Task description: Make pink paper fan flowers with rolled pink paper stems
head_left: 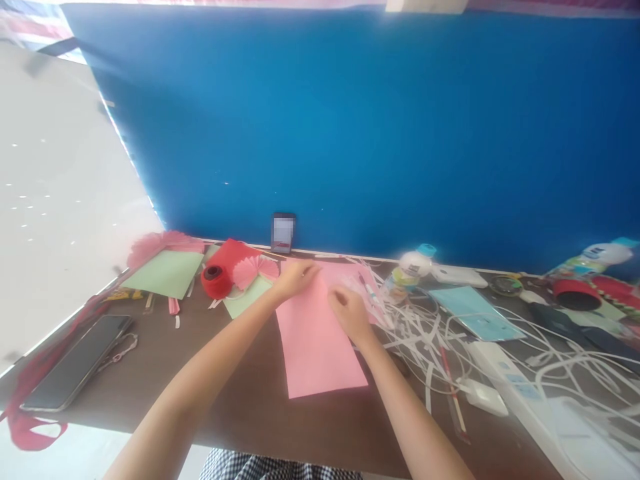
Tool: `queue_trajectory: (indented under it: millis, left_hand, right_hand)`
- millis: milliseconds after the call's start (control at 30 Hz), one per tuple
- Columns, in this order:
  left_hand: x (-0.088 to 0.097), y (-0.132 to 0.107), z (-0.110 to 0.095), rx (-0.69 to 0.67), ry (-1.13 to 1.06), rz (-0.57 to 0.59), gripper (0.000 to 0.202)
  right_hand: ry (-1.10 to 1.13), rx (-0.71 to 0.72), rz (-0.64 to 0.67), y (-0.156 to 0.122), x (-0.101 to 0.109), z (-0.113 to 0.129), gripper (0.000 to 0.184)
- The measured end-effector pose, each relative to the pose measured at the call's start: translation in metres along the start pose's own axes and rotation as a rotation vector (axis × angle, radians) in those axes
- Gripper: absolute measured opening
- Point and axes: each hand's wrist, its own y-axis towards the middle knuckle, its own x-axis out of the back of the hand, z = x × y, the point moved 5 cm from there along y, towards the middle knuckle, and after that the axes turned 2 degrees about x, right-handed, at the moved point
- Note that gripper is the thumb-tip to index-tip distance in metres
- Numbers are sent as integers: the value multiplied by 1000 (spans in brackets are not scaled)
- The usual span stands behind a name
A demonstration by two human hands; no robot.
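A pink sheet of paper (320, 347) lies lengthwise on the dark table in front of me. Over its far part, my left hand (297, 279) reaches in with fingers pressed together. My right hand (349, 311) is curled, thumb toward the fingers, above the sheet's right side. The two hands are a short way apart; anything pinched in them is too small or blurred to make out. Left of the sheet are a pink pleated paper fan (255, 270), a green paper (247, 298) and a red spool (217, 281).
Tangled white cables (425, 340) and a power strip (515, 387) cover the right side, near a bottle (411, 270) and a light-blue packet (475, 312). A large phone (80, 363) lies left; a small phone (283, 233) leans against the blue partition (350, 133).
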Motion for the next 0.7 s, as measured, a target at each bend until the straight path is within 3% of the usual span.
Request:
queue_trajectory:
  millis: [267,700]
  left_hand:
    - [29,8,23,103,-28,-112,33]
    - [56,2,56,316,-122,-259,34]
  right_hand:
    - [-181,53,81,-10,7,-6,17]
    - [-398,68,160,-34,43,-10,22]
